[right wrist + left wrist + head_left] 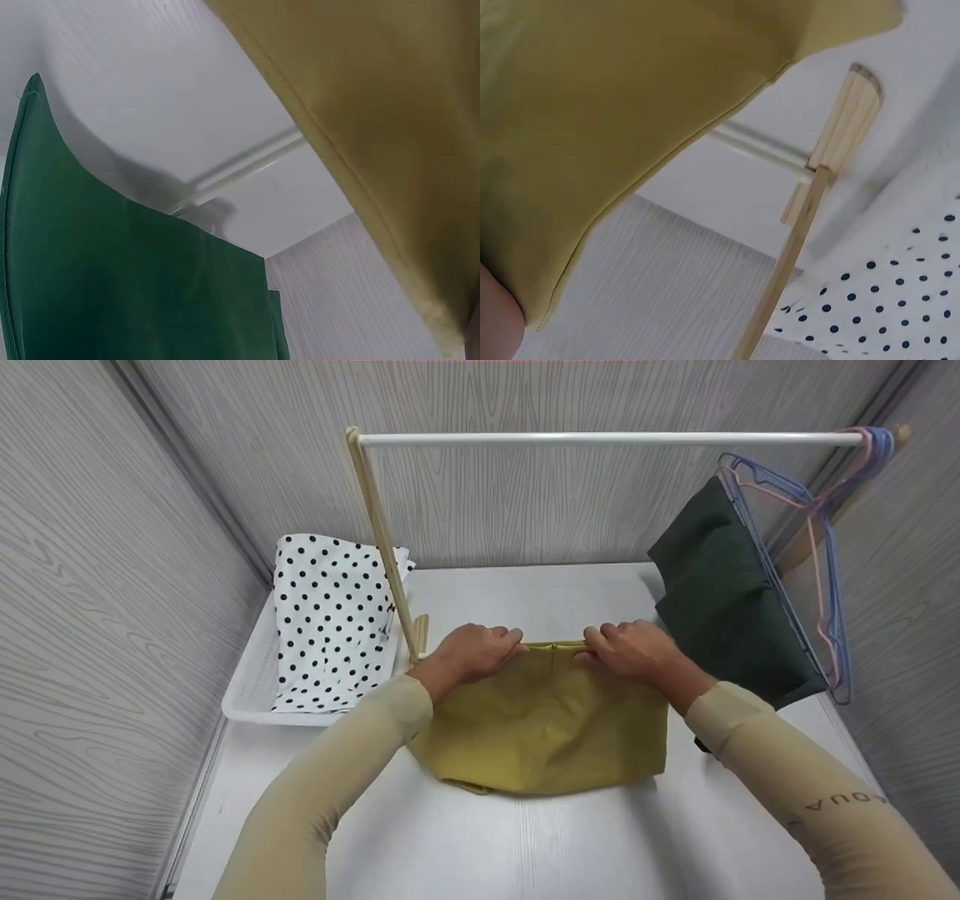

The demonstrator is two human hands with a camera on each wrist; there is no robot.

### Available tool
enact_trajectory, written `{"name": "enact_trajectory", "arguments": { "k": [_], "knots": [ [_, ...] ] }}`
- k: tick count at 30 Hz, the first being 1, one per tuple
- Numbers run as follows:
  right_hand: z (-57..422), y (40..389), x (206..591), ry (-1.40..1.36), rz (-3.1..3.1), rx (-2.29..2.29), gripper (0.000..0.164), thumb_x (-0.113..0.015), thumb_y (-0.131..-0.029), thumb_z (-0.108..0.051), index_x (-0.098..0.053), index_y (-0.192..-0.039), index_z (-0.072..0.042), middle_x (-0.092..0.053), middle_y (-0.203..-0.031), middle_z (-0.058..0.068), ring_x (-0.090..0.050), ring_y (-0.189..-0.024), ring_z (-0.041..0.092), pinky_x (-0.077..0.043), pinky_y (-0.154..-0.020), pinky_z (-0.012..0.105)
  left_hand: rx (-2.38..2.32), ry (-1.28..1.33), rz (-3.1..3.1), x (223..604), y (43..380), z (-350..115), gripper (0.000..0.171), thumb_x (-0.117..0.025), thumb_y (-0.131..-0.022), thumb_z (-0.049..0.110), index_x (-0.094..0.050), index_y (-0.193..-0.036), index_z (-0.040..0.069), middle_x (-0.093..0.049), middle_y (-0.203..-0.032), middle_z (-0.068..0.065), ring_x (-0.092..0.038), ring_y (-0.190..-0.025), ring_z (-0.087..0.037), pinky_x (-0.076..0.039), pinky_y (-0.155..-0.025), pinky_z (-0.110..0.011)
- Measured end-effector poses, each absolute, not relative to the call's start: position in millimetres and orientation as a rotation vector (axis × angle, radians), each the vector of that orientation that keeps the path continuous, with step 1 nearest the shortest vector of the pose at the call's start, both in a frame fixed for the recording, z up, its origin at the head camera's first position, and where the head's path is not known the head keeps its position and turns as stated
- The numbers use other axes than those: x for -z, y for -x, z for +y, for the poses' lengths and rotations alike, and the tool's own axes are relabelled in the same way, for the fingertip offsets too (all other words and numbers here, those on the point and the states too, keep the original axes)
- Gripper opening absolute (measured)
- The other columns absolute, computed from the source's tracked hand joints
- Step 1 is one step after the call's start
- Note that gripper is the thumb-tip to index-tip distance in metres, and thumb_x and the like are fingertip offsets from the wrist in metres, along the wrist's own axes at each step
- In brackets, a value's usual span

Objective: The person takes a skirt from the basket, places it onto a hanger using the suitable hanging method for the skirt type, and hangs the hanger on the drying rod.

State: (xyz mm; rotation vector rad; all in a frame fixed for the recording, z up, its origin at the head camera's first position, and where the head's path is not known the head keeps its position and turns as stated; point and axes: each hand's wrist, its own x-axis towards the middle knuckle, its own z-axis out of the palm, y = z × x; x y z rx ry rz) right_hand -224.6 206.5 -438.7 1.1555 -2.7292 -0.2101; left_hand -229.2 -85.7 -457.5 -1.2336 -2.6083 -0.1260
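A mustard-yellow folded cloth piece with a stitched edge hangs down in front of the person, over the white table. My left hand grips its top edge on the left, and my right hand grips the same edge on the right. A short stretch of that edge, with a seam in its middle, shows between the two fists. In the left wrist view the yellow cloth fills the upper left, with a bit of the hand at the corner. The right wrist view has its hemmed side at the right.
A wooden-legged rack with a white rail spans the back. At its right end, blue and pink hangers bear a dark green cloth. On the left, white polka-dot fabric lies in a white basket, beside the rack's leg.
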Motion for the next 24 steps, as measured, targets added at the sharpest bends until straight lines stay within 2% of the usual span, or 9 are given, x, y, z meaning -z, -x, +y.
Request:
{"name": "enact_trajectory", "arguments": {
  "k": [7, 14, 19, 24],
  "knots": [
    [217, 230, 428, -1.11, -2.763, 0.21, 0.043, -0.055, -0.097, -0.051, -0.048, -0.09, -0.009, -0.051, -0.064, 0.008, -0.046, -0.051, 0.02, -0.038, -0.046, 0.032, -0.07, 1.272, -2.55, 429, 233, -98, 0.037, -0.04, -0.107, 0.037, -0.054, -0.091, 0.006, -0.062, -0.07, -0.01, -0.058, -0.051, -0.025, -0.051, -0.052, -0.043],
    [215, 235, 407, -1.08, -2.788, 0.213, 0.048, -0.046, -0.1, -0.054, -0.051, -0.09, -0.007, -0.052, -0.065, 0.009, -0.046, -0.053, 0.022, -0.038, -0.047, 0.034, -0.142, 1.243, -2.455, 414, 239, -112, 0.039, -0.043, -0.106, 0.038, -0.056, -0.087, 0.006, -0.06, -0.066, -0.009, -0.049, -0.048, -0.02, -0.048, -0.047, -0.042],
    [215, 239, 388, -1.14, -2.702, 0.28, 0.045, -0.048, -0.101, -0.048, -0.051, -0.088, -0.006, -0.049, -0.063, 0.01, -0.043, -0.05, 0.022, -0.032, -0.043, 0.032, -0.116, 1.206, -2.355, 410, 242, -120, 0.039, -0.045, -0.105, 0.039, -0.055, -0.084, 0.008, -0.057, -0.064, -0.007, -0.042, -0.046, -0.017, -0.044, -0.042, -0.038],
    [211, 241, 376, -1.206, -2.553, 0.352, 0.04, -0.052, -0.101, -0.043, -0.05, -0.085, -0.006, -0.049, -0.063, 0.009, -0.042, -0.048, 0.021, -0.031, -0.041, 0.031, -0.066, 1.216, -2.3, 407, 237, -127, 0.032, -0.046, -0.105, 0.037, -0.055, -0.091, 0.01, -0.058, -0.067, -0.007, -0.041, -0.046, -0.015, -0.044, -0.041, -0.036]
  ]
}}
